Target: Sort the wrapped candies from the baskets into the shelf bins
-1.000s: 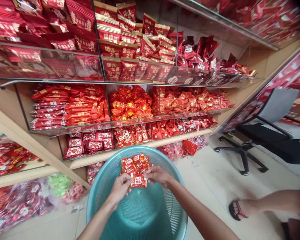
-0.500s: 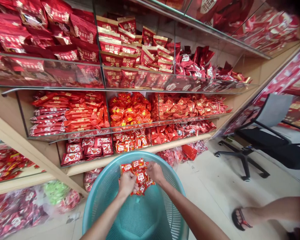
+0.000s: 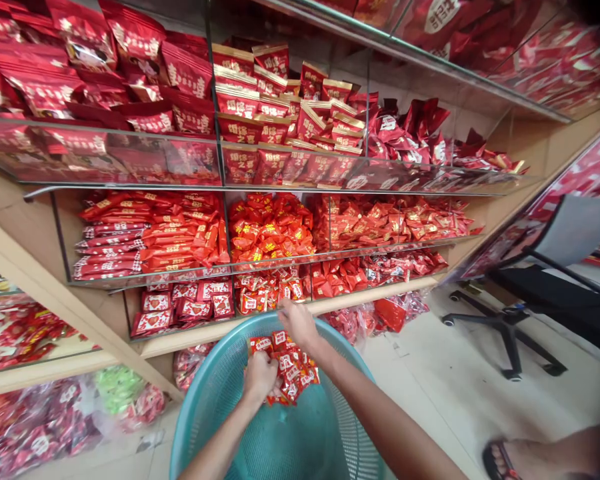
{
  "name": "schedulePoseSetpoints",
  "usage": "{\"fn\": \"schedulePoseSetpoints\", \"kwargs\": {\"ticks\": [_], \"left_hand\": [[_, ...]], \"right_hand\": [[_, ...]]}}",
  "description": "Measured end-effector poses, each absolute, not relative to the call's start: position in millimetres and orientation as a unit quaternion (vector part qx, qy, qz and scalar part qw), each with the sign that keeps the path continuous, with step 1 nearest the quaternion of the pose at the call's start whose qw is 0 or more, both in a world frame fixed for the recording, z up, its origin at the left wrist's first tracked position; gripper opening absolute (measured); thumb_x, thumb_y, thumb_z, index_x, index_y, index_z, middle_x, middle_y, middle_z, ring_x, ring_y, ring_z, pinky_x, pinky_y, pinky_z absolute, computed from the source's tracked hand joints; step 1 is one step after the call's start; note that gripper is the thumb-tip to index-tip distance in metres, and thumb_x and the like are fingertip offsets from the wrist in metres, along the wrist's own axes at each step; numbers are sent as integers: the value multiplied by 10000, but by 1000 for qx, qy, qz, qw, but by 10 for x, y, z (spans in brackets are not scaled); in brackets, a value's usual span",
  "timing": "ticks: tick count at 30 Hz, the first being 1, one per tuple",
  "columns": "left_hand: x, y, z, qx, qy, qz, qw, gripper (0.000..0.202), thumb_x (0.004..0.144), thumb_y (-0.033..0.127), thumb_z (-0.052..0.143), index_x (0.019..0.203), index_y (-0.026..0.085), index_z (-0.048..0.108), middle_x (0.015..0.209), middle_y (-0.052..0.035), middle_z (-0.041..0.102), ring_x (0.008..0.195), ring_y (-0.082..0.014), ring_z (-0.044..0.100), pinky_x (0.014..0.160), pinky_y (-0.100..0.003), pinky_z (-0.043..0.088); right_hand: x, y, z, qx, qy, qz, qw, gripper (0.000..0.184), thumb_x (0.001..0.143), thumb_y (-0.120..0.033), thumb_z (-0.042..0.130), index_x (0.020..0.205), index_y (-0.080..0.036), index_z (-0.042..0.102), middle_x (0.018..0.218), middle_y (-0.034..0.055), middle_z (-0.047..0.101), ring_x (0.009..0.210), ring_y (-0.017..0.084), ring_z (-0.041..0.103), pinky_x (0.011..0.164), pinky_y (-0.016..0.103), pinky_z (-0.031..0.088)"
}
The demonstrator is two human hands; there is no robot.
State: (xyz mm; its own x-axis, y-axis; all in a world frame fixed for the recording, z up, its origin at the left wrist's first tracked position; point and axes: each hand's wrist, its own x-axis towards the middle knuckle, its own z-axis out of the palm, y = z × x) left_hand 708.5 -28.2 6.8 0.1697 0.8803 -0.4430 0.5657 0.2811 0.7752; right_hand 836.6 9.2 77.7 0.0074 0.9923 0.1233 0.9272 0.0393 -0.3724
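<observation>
Head cam: teal basket (image 3: 280, 447) under both hands, far rim right by the wood ledge of a display shelf (image 3: 375, 301); pale tile floor (image 3: 410, 360) to either side. Office chair (image 3: 550, 287) well off R of hands, sandalled foot (image 3: 510, 460) lower R; clear plastic bags (image 3: 40, 420) well off L of them.

L hand (image 3: 260, 377) has fingers curled down on the red packets (image 3: 293, 365), which lie in a clump in the basket btwn and just below the hands; can't tell if it's pinching one. R hand (image 3: 299, 325) is above the far rim, fingers bent, tips hard to make out vs. the shelf's red stock (image 3: 260, 300) just beyond; can't tell if it grips anything.

Basket's near side + person's leg cut off by frame; top R corner dark.

Basket = plastic, round, fine-slotted wall. Packets small, flat, glossy, w/ white labels. Shelf fronts = clear panels.
</observation>
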Motion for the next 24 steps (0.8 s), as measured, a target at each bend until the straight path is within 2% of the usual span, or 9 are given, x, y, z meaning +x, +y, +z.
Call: {"fn": "schedulePoseSetpoints", "kwargs": {"ticks": [3,7,11,15,20,24], "left_hand": [[7039,-246,75,592,643,137,466,229,791,242,461,581,202,541,458,-31,632,454,-165,628,463,-224,426],[6999,-218,89,608,654,126,432,251,811,304,449,625,206,585,521,-54,660,553,-185,660,529,-240,434],[6983,-213,118,621,646,125,427,337,827,406,425,582,211,550,468,-32,629,479,-165,632,490,-225,406],[6911,-186,174,628,629,138,436,416,848,443,360,535,205,497,418,-19,596,401,-143,594,446,-212,388],[6695,-157,194,616,621,165,456,389,835,458,364,553,206,456,427,-13,603,361,-142,574,392,-209,372],[6559,-172,186,582,612,222,488,394,776,532,434,544,214,414,418,-6,592,348,-160,564,352,-221,360]], "right_hand": [[8161,405,861,-618,-765,43,177,209,854,-224,497,1058,-211,542,1069,61,579,983,180,535,759,259,420],[7950,689,847,-595,-797,2,104,285,801,-241,589,1075,-172,559,1106,95,549,1032,217,498,816,313,448],[7882,800,794,-606,-794,-5,49,346,781,-272,628,1098,-148,572,1130,124,552,1059,241,494,859,359,448],[7875,844,815,-598,-801,-14,20,323,779,-258,620,1081,-149,591,1183,128,536,1073,246,500,859,368,451],[7998,839,957,-577,-816,15,29,330,772,-325,627,1056,-158,598,1126,110,574,1042,236,521,834,327,447],[8243,642,1066,-574,-812,42,94,356,807,-387,580,1079,-158,578,1080,106,589,1027,230,512,839,321,417]]}}
